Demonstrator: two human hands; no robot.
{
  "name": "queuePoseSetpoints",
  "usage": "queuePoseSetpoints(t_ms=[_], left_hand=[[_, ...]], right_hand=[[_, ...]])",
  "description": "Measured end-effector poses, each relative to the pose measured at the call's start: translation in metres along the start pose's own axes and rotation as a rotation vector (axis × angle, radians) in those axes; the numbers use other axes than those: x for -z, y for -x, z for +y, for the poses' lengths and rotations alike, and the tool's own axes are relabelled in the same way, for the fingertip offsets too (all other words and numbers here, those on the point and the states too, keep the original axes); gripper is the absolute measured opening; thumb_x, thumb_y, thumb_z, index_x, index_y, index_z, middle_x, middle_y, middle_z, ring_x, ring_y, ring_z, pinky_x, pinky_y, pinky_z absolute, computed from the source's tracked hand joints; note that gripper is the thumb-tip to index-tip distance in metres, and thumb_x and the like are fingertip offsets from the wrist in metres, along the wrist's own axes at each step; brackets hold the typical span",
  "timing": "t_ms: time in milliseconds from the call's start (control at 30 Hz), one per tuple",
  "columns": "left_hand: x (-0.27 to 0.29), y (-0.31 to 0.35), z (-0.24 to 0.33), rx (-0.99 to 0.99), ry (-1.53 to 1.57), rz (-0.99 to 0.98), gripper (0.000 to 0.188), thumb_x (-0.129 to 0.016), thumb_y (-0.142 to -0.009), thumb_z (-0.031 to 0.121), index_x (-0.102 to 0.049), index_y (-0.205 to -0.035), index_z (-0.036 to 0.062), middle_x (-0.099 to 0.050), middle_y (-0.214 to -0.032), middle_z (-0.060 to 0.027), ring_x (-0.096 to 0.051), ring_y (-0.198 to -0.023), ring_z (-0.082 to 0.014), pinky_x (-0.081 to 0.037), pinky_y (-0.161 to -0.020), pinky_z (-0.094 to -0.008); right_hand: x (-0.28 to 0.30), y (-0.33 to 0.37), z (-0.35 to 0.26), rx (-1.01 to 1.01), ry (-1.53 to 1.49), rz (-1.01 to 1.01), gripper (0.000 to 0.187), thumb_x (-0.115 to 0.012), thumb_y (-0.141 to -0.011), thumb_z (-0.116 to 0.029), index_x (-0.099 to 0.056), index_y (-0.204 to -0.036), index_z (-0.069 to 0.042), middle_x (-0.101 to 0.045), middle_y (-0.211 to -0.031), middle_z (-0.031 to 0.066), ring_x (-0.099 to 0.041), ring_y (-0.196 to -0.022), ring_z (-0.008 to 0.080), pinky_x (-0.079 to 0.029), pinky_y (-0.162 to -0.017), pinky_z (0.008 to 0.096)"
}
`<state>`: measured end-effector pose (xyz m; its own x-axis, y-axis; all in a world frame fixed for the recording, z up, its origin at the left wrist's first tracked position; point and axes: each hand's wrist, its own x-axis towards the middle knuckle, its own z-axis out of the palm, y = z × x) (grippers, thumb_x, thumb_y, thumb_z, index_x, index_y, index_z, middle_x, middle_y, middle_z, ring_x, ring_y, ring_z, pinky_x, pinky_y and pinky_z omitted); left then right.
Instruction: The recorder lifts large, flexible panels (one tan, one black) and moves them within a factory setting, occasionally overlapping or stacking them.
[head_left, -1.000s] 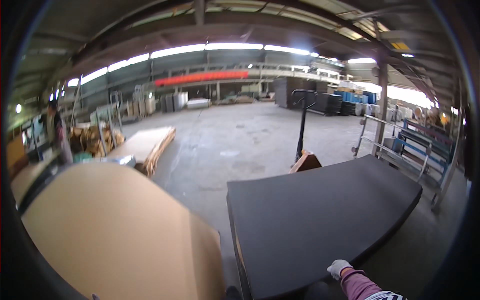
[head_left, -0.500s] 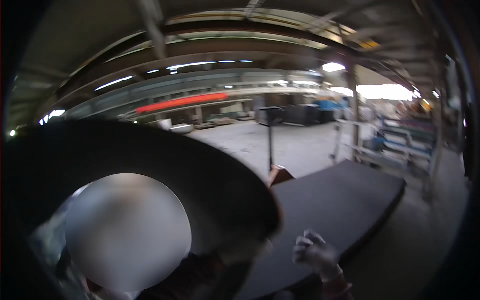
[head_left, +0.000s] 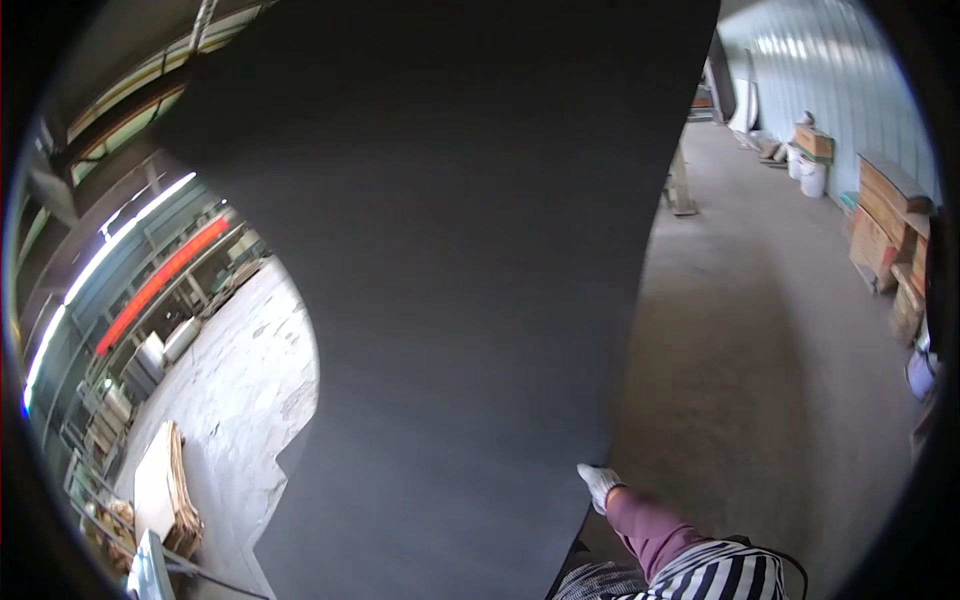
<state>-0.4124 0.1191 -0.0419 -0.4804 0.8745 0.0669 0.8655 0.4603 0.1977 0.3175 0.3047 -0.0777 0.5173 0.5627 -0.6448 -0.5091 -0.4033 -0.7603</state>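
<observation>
A large dark grey sheet point(head_left: 450, 300) with a matte face fills the middle of the view, standing up in front of me from the lower edge to the top. Its left outline curves and shows a notch low down. At its lower right edge is my right hand point(head_left: 600, 485), in a white glove with a purple sleeve behind it. The thumb side lies at the sheet's edge, and the other fingers are partly hidden; the hand looks closed on that edge. My left hand does not show.
Grey concrete floor point(head_left: 730, 330) runs along the right, beside cardboard boxes point(head_left: 875, 245) and white buckets point(head_left: 812, 178) at a pale corrugated wall point(head_left: 840, 60). At the lower left leans a stack of brownish boards point(head_left: 165, 490). A red banner point(head_left: 165, 285) hangs farther back.
The dark sheet now stands upright across most of the view. My right hand has gone from above a flat dark surface to the sheet's edge. The blurred round shape at left is gone.
</observation>
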Motion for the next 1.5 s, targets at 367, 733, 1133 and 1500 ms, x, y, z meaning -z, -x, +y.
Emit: queuePoseSetpoints(t_ms=[367, 733, 1133, 1500], left_hand=[[0.027, 0.105, -0.022, 0.553, 0.130, 0.068, 0.041, -0.059, -0.091, 0.028, -0.050, -0.121, 0.0016, -0.051, -0.108, -0.0087, -0.049, -0.102, -0.0193, -0.043, -0.087, -0.0317], [0.037, 0.103, 0.061, 0.557, 0.668, 0.167, 0.037, -0.062, -0.088, 0.035, -0.061, -0.103, 0.0014, -0.055, -0.080, -0.0040, -0.056, -0.077, -0.0162, -0.049, -0.070, -0.0267], [-0.048, -0.039, 0.267, 0.437, 1.220, -0.382, 0.059, -0.063, -0.079, 0.039, -0.056, -0.114, -0.0083, -0.064, -0.101, -0.0201, -0.062, -0.090, -0.0273, -0.048, -0.079, -0.0353], [-0.059, 0.027, 0.126, 0.886, 0.915, -0.014, 0.062, -0.051, -0.086, 0.053, -0.056, -0.111, -0.0026, -0.064, -0.106, -0.0249, -0.064, -0.094, -0.0346, -0.050, -0.082, -0.0426]], right_hand=[[-0.002, -0.036, 0.054, -0.211, 0.251, -0.248, 0.080, -0.048, -0.090, -0.055, -0.032, -0.142, 0.004, -0.027, -0.150, 0.0251, -0.020, -0.142, 0.0333, -0.017, -0.114, 0.0433], [-0.001, -0.156, 0.075, -0.077, -0.164, -0.215, 0.074, -0.058, -0.087, -0.053, -0.042, -0.139, -0.003, -0.042, -0.144, 0.0140, -0.038, -0.132, 0.0302, -0.025, -0.112, 0.0449], [-0.173, -0.142, 0.020, -0.004, 0.320, -0.189, 0.033, -0.058, -0.088, -0.028, -0.056, -0.114, -0.008, -0.060, -0.101, 0.0132, -0.060, -0.085, 0.0323, -0.050, -0.065, 0.0468], [-0.132, -0.249, 0.021, -0.057, 1.194, -0.339, 0.039, -0.046, -0.094, -0.020, -0.045, -0.127, 0.000, -0.060, -0.103, 0.0378, -0.063, -0.090, 0.0494, -0.053, -0.069, 0.0611]])
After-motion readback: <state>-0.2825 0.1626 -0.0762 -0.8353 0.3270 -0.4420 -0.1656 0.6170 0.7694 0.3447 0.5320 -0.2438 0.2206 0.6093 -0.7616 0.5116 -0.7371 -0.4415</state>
